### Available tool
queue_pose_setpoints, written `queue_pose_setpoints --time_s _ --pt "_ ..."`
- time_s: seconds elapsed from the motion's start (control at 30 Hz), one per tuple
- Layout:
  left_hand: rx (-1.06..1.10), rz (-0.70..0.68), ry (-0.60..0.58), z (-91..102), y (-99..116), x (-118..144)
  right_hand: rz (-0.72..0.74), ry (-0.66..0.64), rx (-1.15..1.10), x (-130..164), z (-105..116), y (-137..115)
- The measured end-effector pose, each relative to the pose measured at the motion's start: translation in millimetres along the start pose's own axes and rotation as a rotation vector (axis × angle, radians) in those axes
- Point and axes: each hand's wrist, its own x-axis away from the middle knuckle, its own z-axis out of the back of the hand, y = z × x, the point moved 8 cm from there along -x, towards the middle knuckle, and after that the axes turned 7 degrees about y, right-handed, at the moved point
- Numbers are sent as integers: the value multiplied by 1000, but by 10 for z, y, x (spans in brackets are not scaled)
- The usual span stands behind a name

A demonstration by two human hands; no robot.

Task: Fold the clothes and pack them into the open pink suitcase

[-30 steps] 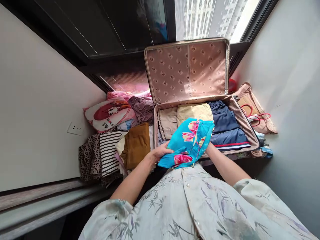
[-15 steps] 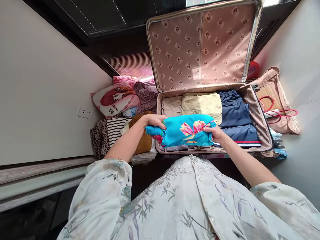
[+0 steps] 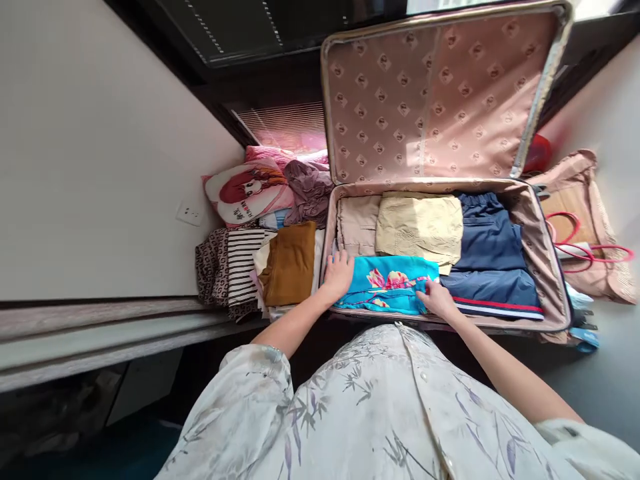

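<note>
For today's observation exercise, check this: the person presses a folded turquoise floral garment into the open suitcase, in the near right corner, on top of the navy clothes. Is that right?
Not quite. The head view shows the turquoise floral garment in the near left part of the suitcase, beside the navy clothes, not on them. The left hand and right hand press its ends.

Bright window daylight, strong wide-angle edge distortion.

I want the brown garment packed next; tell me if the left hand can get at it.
Probably yes. The left hand rests on the suitcase edge by the turquoise garment, and the brown garment lies uncovered on top of the pile just beside it.
</note>
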Motion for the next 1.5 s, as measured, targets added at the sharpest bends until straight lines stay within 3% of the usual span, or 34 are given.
queue_pose_setpoints --time_s 0.07,0.13,0.23,0.33,0.4,0.47,0.53,0.6,0.8,0.93,1.03,1.17,1.23,1.37,1.43,1.5 --pt "45 -25 -20 -138 40 187 183 121 253 90 115 -150" --pt "106 -14 -118 -354 44 328 456 192 505 171 57 -365" --pt "176 -7 -189 -525 24 424 696 14 673 164 -327 -469" --pt "310 -10 38 -243 -96 411 667 -182 704 23 -601 -374" --pt "381 100 272 78 -388 444 639 -189 701 -62 -622 -343" --pt "364 298 420 312 -800 538 625 -145 699 -110 -574 -352" --pt "292 456 427 407 -1150 630 615 -117 688 -116 -537 -386" --pt "218 506 366 413 -1336 671 611 -114 646 -90 -544 -450" --pt "152 494 304 421 -1354 614 641 -138 411 62 -662 -783" --pt "404 534 265 557 -1622 522 600 -182 267 155 -680 -1003" --pt "575 559 265 839 -2011 469 543 -209 216 190 -696 -1130" --pt "934 475 343 1440 -2389 490 512 -197 141 224 -754 -1287" --pt "1226 366 328 1723 -2382 533 486 -203 56 255 -802 -1357" --pt "1609 161 340 2092 -2055 644 354 -284 -241 371 -902 -1532" --pt "1714 186 406 2033 -1823 667 234 -359 -461 436 -944 -1642" --pt "1785 241 376 1774 -1486 628 102 -481 -692 498 -997 -1759"
